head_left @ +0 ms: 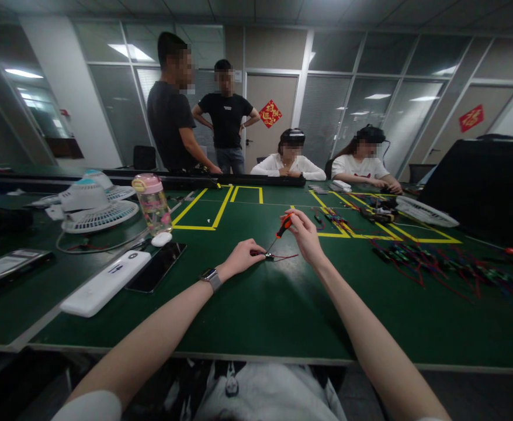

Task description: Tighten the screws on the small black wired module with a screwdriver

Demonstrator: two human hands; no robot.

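While the left hand pinches a small dark, red-wired part, the right hand grips an orange-handled screwdriver.

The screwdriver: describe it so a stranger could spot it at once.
Find the big green table and look to its middle. There the right hand holds the screwdriver, tip on a small wired part. Unlike the red wires nearby, it has a thick orange handle.

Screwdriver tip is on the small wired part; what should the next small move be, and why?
Probably twist the screwdriver in place with the right hand, the left hand pinning the small wired part: the tip appears to rest on the part, which lies flat on the green table.
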